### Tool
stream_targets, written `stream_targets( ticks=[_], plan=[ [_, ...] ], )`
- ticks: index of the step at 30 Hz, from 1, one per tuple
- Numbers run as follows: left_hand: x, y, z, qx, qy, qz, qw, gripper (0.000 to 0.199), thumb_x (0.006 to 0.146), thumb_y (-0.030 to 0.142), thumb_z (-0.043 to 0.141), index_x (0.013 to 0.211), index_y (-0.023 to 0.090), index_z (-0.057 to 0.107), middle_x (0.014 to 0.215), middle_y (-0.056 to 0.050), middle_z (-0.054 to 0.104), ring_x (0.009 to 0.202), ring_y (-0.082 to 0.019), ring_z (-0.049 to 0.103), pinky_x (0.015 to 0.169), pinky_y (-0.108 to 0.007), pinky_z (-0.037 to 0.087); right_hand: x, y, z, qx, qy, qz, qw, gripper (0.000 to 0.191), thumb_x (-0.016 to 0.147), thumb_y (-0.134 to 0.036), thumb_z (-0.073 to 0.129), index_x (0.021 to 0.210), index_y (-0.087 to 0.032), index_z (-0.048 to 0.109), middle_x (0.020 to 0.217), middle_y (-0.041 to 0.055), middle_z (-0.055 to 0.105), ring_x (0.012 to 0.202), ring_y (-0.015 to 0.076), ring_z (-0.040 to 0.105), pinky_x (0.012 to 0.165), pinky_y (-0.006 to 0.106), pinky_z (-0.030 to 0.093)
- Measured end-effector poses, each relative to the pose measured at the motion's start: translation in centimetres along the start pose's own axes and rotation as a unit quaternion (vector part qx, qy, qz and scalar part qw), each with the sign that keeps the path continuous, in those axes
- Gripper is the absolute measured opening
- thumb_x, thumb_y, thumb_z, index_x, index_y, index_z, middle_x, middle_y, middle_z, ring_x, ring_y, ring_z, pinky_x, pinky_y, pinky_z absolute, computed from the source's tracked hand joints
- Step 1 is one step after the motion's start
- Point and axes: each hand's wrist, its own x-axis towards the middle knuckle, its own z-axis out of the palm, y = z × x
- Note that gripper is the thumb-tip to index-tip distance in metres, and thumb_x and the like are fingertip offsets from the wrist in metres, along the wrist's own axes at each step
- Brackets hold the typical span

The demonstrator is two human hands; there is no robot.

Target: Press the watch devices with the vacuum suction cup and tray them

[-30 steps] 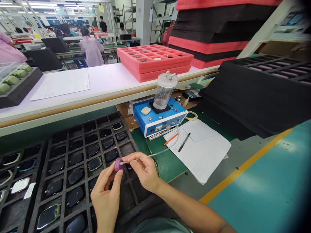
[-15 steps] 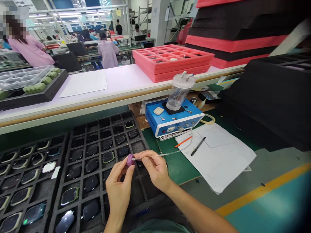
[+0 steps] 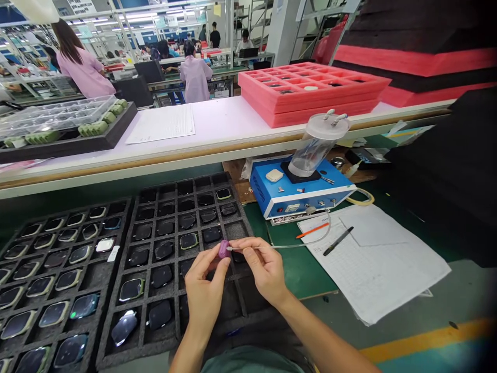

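Note:
Between the thumb and fingers of my left hand [image 3: 205,282] is a small purple watch case [image 3: 223,249], seen edge-on. My right hand [image 3: 266,269] pinches the end of a thin clear tube [image 3: 301,246], whose light tip meets the side of the case. That tube curves back to the front of a blue tester box [image 3: 267,189]. A clear cylinder with a lid [image 3: 313,147] stands tilted in view on the box. Below both hands lies a black foam tray [image 3: 153,264] with dark watch faces in its compartments.
A second foam tray [image 3: 89,290] of watches lies at left. Papers [image 3: 373,259] with a black pen [image 3: 338,241] and an orange pen [image 3: 312,230] lie at right. Red foam trays [image 3: 306,106] sit on the shelf [image 3: 217,122]. Black foam stacks [image 3: 446,181] rise at right; people work beyond.
The whole scene has shifted to the right in view as the head turned left. My hands keep the same hold, with the tube tip still against the purple case.

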Motion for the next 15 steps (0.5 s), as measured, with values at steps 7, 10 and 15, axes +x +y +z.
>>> stream_targets(
  ticks=[7, 10, 15],
  plan=[
    [0.27, -0.16, -0.12, 0.001, 0.008, 0.005, 1.000, 0.032, 0.083, 0.037, 0.077, 0.112, 0.024, 0.079, 0.111, -0.007, 0.074, 0.098, -0.020, 0.071, 0.085, -0.028, 0.059, 0.41, 0.05, 0.12, 0.011, -0.006, -0.002, 1.000, 0.016, 0.100, -0.032, 0.060, 0.099, -0.022, 0.071, 0.101, 0.0074, 0.075, 0.099, 0.0199, 0.073, 0.091, 0.034, 0.061],
    [0.44, -0.01, -0.03, 0.012, 0.012, 0.002, 1.000, 0.034, 0.082, 0.041, 0.078, 0.111, 0.024, 0.079, 0.111, -0.007, 0.075, 0.098, -0.021, 0.071, 0.085, -0.028, 0.060, 0.64, -0.01, 0.10, 0.018, -0.014, 0.001, 1.000, 0.016, 0.100, -0.032, 0.059, 0.100, -0.022, 0.071, 0.103, 0.0071, 0.075, 0.099, 0.0192, 0.073, 0.092, 0.034, 0.061],
    [0.65, 0.17, 0.10, 0.023, 0.015, 0.002, 1.000, 0.037, 0.080, 0.044, 0.078, 0.111, 0.023, 0.079, 0.110, -0.007, 0.075, 0.096, -0.021, 0.071, 0.083, -0.028, 0.060, 0.82, -0.13, 0.03, 0.014, -0.019, 0.004, 1.000, 0.018, 0.100, -0.034, 0.059, 0.102, -0.021, 0.070, 0.105, 0.0076, 0.075, 0.101, 0.0191, 0.073, 0.093, 0.034, 0.060]
  ],
)
